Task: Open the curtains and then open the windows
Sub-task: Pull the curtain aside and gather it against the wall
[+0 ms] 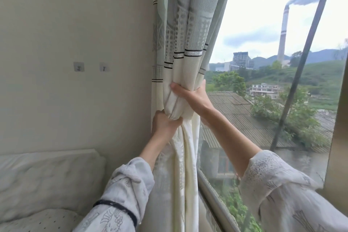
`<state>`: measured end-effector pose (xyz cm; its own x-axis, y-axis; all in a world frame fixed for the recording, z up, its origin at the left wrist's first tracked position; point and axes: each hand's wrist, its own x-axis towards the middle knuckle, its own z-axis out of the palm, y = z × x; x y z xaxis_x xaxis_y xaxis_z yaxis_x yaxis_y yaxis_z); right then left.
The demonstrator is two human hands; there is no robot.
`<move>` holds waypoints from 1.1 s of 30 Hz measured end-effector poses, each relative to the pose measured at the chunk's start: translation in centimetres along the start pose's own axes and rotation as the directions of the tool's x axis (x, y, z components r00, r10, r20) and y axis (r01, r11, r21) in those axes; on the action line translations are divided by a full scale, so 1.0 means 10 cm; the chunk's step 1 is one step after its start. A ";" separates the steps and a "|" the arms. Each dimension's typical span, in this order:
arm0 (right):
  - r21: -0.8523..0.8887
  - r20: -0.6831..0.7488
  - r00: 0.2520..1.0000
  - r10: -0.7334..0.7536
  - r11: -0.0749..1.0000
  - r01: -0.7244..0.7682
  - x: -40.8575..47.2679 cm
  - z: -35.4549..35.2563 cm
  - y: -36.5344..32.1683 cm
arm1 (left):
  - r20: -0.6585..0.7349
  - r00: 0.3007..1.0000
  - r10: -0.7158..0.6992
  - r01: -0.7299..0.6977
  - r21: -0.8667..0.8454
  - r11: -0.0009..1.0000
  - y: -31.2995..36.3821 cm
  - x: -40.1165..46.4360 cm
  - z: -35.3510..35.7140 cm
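Head view looks along a cream wall (66, 34) toward the corner where the curtain (180, 47) hangs gathered into a thick bunch beside the window (263, 84). Both hands close on the bunched cloth: the left hand (165, 124) has its grip pressed tight around the lower gather from the wall side, while the right hand (194, 96) wraps the bunch just above, thumb laid across the front and fingers curled behind on the glass side. Below the hands the cream fabric falls in loose folds, covering the corner and the near edge of the window sill (212, 196). Two small adhesive hooks (79, 66) sit on the wall left of the curtain. A padded white headboard (47, 177) lies at lower left. Through the glass a dark slanted bar (305, 56) crosses the view of roofs, trees and a smoking chimney (283, 36).
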<state>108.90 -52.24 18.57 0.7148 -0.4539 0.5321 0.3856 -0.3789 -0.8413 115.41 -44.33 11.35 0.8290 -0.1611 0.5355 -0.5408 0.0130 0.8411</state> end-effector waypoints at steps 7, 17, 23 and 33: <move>0.129 0.229 0.973 -0.006 0.991 -0.024 0.25 0.13 0.13 | 0.056 0.998 0.029 -0.033 0.084 0.996 -0.17 0.23 0.02; -0.126 0.066 0.980 -0.187 0.973 0.194 0.84 0.59 0.38 | 0.002 0.999 0.048 -0.048 0.128 0.991 -0.48 0.88 0.00; -0.443 -0.062 0.958 -0.281 0.868 0.226 1.41 1.02 0.62 | 0.031 0.997 0.068 -0.072 0.163 0.984 -0.80 1.53 -0.12; -0.737 -0.270 0.865 -0.422 0.669 0.096 2.22 1.34 1.22 | 0.079 0.993 0.091 -0.106 0.215 0.971 -1.36 2.47 0.08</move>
<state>137.26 -56.16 18.89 0.2977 -0.4508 0.8415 -0.1038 -0.8916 -0.4408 143.14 -49.26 13.07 0.7624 -0.2366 0.6023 -0.6437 -0.1824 0.7432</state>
